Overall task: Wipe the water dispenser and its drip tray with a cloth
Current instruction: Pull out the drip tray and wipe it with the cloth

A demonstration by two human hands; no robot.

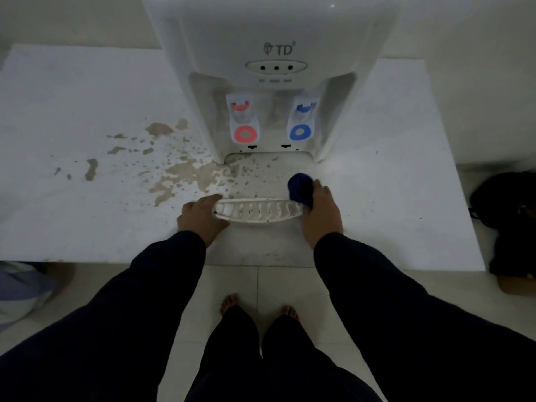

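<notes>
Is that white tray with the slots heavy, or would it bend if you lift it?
The drip tray looks like thin slotted plastic, so probably light and fairly stiff. The left hand grips one end, the right hand with the cloth is at the other. Splashes nearby suggest it may be slippery.

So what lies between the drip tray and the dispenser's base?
In the head view, bare countertop speckled with brownish stains separates the drip tray from the water dispenser.
</notes>
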